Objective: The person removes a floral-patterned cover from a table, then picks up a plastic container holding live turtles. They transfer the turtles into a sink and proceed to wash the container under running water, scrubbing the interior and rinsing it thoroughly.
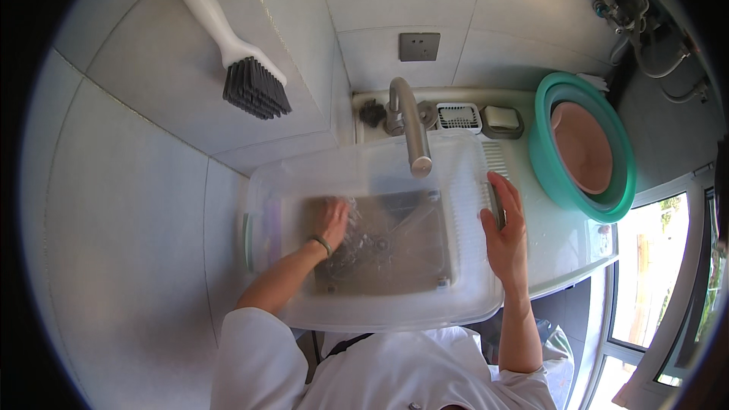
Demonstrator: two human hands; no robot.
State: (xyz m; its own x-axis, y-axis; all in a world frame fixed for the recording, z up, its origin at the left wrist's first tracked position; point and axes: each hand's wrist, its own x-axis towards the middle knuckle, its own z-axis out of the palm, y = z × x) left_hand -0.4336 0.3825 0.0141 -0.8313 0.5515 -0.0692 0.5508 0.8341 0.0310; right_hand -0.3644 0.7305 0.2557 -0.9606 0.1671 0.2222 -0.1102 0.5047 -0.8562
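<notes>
A translucent plastic storage tub (393, 310) lies before me over the sink, with shallow water in its bottom. My left hand (336, 222), wearing a bangle (322, 245), reaches down into the tub. Water ripples and splashes around its fingertips, and blur hides whether anything is between them. At the tub's right side, my right hand (508, 236) grips the wall near the handle, thumb inward and fingers along the outside. The metal faucet (418, 142) hangs over the tub's far part, with no stream visible from its spout.
Nested green basins (626, 182) with a pink basin (584, 148) lean on the right counter. Behind the tub sit a soap dish (501, 122), a white soap rack (459, 118) and a dark scrubber (372, 113). A white-handled brush (228, 40) hangs upper left; a wall socket (419, 46) is above.
</notes>
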